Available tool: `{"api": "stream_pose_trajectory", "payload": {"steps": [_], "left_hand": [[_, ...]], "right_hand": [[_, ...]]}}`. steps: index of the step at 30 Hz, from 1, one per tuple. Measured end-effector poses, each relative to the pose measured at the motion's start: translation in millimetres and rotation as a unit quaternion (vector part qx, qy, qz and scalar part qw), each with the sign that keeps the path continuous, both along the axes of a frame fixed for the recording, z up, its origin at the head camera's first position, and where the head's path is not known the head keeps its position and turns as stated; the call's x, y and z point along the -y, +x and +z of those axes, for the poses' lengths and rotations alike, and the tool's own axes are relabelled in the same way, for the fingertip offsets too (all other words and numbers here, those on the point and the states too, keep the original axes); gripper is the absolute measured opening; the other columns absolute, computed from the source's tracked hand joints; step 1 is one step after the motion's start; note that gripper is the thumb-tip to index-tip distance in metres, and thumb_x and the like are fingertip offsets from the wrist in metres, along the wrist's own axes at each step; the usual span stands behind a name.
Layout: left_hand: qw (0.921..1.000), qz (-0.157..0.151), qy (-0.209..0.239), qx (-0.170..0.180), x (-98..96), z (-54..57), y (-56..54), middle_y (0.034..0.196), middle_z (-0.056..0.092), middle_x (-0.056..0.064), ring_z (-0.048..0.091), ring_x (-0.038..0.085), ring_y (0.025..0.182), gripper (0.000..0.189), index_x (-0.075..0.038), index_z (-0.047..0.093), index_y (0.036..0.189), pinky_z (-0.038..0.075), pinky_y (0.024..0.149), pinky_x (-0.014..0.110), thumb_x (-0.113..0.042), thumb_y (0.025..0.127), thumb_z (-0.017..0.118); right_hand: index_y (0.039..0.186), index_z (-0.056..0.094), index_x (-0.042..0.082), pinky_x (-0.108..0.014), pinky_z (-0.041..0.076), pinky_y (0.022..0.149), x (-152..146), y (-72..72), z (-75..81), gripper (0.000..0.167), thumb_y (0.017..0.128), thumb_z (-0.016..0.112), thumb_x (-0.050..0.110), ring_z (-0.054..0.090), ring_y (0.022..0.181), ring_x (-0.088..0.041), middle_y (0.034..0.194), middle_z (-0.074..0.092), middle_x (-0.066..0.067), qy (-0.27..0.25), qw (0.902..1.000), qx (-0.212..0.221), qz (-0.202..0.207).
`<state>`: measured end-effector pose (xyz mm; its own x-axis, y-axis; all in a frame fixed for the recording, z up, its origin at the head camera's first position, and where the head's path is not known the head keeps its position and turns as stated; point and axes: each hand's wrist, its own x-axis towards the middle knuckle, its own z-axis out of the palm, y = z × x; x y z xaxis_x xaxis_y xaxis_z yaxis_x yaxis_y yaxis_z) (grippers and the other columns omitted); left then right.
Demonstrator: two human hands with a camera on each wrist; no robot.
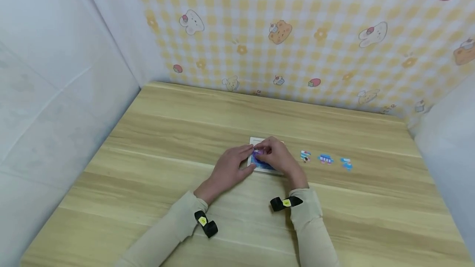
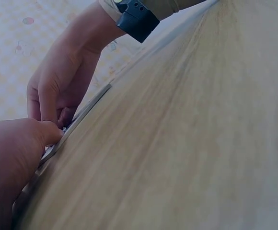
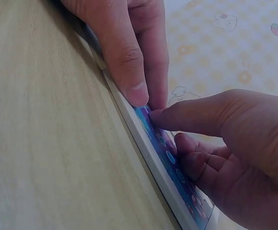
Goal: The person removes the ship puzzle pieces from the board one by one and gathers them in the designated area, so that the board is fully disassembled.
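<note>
A small jigsaw board with a pale frame lies flat on the table, its blue and purple picture partly covered by both hands. My left hand rests at the board's left side, fingers extended and thumb at the near corner. Over the picture, my right hand pinches a purple puzzle piece between thumb and index finger. From the right wrist view, the right thumb reaches down to the picture beside the left thumb. The remaining right fingers are curled low over it.
Three loose puzzle pieces lie in a row right of the board: a striped one, a blue and pink one and a blue and white one. The wood-grain table meets a checked cloth behind.
</note>
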<state>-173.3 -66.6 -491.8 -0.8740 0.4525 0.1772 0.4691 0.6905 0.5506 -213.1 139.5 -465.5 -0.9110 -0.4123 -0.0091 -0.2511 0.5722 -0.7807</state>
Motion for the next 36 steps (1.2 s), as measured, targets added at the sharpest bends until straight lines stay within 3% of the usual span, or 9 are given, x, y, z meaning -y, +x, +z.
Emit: {"api": "stream_pose_trajectory", "payload": {"steps": [9, 17, 26, 36], "left_hand": [[0.9999, 0.005, -0.006, 0.009, -0.7, 1.4, -0.9, 0.157, 0.049, 0.005, 0.044, 0.024, 0.146, 0.062, -0.006, 0.051, 0.152, 0.031, 0.122, 0.044, -0.04, 0.102, 0.064], [0.9983, 0.039, 0.013, 0.041, -3.0, 3.8, -0.9, 0.152, 0.055, 0.009, 0.05, 0.032, 0.139, 0.066, -0.011, 0.049, 0.154, 0.035, 0.119, 0.048, -0.041, 0.099, 0.068], [0.9983, 0.035, 0.013, 0.045, -4.5, 2.8, -1.7, 0.153, 0.054, 0.009, 0.05, 0.032, 0.14, 0.068, -0.011, 0.047, 0.156, 0.033, 0.121, 0.046, -0.042, 0.099, 0.069], [0.9982, 0.036, 0.003, 0.048, -4.3, 2.8, -1.1, 0.154, 0.053, 0.009, 0.05, 0.033, 0.14, 0.069, -0.01, 0.046, 0.156, 0.034, 0.12, 0.048, -0.043, 0.099, 0.067]], "right_hand": [[0.117, 0.073, 0.0, -0.032, 0.049, 0.076, 0, -1.8, 0.9, 0.025, 0.093, 0.075, 0.007, 0.056, 0.085, -0.02, 0.101, 0.063, -0.011, -0.009, 0.9999, 0.012, 0.002], [0.117, 0.071, -0.001, -0.029, 0.049, 0.073, -1, -2.0, 1.7, 0.024, 0.094, 0.075, 0.008, 0.055, 0.082, -0.018, 0.094, 0.064, -0.009, -0.032, 0.9988, 0.037, -0.001], [0.115, 0.072, 0.002, -0.028, 0.047, 0.069, -4, -2.5, -1.8, 0.022, 0.095, 0.075, 0.009, 0.055, 0.077, -0.016, 0.087, 0.063, -0.006, -0.03, 0.9989, 0.035, -0.006], [0.111, 0.075, 0.002, -0.024, 0.051, 0.072, -10, -4.6, -9.7, 0.016, 0.095, 0.073, 0.003, 0.06, 0.079, -0.014, 0.091, 0.07, -0.007, -0.087, 0.9957, 0.032, -0.003]]}}
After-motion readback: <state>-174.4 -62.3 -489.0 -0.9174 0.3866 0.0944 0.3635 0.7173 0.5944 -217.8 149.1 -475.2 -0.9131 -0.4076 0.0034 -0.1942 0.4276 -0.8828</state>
